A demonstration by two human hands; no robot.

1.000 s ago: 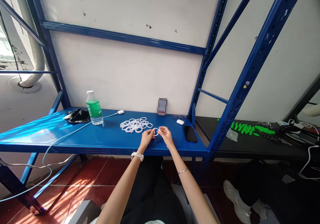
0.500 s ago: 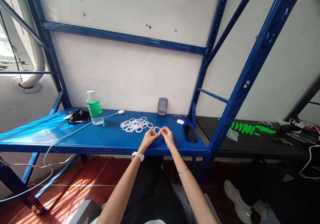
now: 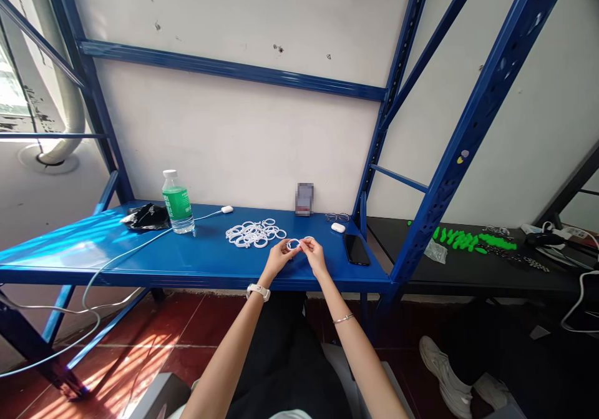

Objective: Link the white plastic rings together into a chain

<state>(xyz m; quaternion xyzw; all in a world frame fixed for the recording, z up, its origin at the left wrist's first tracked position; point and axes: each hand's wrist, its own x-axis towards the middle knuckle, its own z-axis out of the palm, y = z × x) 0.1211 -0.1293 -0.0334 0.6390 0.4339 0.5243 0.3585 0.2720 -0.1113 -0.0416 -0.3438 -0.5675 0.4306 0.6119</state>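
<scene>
L hand has thumb & fingers slightly apart, curled round 1 white ring; R hand is pinched nearly tip to tip at that ring's right edge, gripping a 2nd white loop, mostly hidden. Pile of white rings lies just left of the fingers on the blue table. Farther left: 1 upright capped bottle, green label, clear liquid below it, then a crumpled black bag, contents n/a from here. Right of the fingers: small white case & dark phone.
</scene>
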